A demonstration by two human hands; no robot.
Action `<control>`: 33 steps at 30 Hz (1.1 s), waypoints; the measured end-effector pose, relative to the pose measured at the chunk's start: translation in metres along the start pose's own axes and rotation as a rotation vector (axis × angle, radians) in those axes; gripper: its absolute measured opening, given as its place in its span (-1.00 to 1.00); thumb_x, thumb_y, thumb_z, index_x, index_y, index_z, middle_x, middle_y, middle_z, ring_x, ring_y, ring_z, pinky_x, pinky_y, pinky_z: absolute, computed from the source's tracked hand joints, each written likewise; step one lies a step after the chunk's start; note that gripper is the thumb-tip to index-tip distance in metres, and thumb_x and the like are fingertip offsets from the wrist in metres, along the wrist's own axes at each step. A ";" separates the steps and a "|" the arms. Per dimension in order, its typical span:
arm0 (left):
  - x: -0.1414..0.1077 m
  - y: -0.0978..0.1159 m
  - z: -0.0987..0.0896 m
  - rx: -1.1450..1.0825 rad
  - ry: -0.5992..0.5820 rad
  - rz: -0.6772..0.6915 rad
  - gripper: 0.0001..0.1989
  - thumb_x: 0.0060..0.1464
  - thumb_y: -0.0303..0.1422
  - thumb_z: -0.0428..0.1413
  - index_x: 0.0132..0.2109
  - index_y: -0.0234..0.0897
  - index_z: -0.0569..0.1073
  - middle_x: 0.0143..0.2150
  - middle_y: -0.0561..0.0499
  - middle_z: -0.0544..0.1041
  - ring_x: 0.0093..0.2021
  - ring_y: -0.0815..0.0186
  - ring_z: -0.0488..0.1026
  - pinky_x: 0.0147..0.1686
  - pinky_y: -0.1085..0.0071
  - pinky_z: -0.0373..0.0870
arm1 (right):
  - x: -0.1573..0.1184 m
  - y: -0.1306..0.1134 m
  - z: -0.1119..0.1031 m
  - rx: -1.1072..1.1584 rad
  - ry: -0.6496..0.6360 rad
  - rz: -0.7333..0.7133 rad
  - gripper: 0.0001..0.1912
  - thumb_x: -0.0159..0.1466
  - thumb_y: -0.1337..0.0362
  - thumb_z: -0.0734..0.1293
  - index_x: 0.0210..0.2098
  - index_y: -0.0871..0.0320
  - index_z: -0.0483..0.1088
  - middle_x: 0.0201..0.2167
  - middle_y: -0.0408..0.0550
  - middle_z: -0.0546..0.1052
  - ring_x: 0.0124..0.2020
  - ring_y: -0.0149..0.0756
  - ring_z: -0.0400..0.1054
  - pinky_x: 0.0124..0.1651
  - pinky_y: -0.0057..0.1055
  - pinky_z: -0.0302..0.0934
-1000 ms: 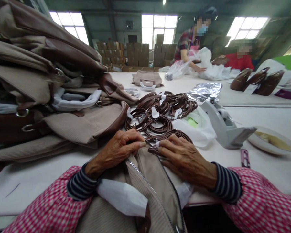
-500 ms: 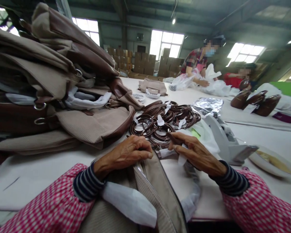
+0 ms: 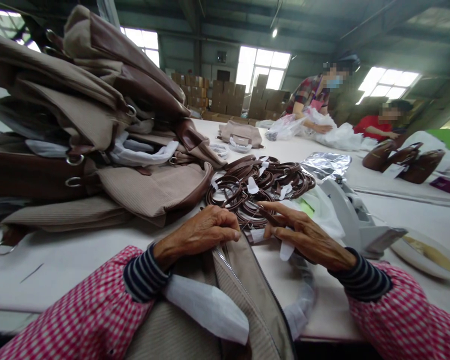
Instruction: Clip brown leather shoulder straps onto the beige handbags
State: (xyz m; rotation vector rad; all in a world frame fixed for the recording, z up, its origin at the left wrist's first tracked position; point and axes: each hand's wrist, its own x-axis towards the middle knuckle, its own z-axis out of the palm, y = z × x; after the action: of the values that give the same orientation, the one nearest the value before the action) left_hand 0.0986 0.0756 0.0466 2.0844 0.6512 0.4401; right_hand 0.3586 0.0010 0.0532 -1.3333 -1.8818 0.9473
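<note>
A beige corduroy bag (image 3: pixel 243 280) with an open metal zipper lies before me, with white wrapping (image 3: pixel 208 310) around a handle. My left hand (image 3: pixel 204 232) is closed on the bag's far end, its thumb and fingers pinched by the zipper's end. Between the thumb and fingers of my right hand (image 3: pixel 303 230) is a brown leather strap (image 3: pixel 268 215), its index finger stretched along it. White paper (image 3: pixel 286 250) hangs just below that hand. Beyond both hands lies a heap of coiled brown straps (image 3: pixel 262 185), some with white paper tags.
Corduroy bags with brown leather (image 3: pixel 153 190) are piled high at left. To the right stand a grey device (image 3: pixel 354 215) and a plate (image 3: pixel 431 255) holding something yellowish. Silver foil (image 3: pixel 326 165) and brown bags (image 3: pixel 408 162) lie farther back. Two people work across the table.
The view has shifted slightly, so most things appear farther right. My right index finger looks straighter along the strap. My left hand keeps its pinch on the bag.
</note>
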 end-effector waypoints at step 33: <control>0.001 0.002 0.001 0.084 0.001 0.024 -0.81 0.17 -0.36 0.13 -0.39 -0.32 0.51 -0.41 0.11 0.42 -0.34 0.38 0.34 -0.31 0.42 0.16 | 0.000 -0.001 0.006 -0.248 0.051 -0.025 -0.39 0.35 0.28 0.26 0.38 0.12 0.25 -0.16 -0.01 0.65 -0.05 -0.04 0.52 0.01 -0.17 0.36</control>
State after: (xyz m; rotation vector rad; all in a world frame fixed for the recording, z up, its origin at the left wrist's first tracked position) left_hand 0.1004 0.0747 0.0483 2.1739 0.6557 0.4345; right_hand 0.3530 -0.0002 0.0507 -1.4573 -2.0222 0.6767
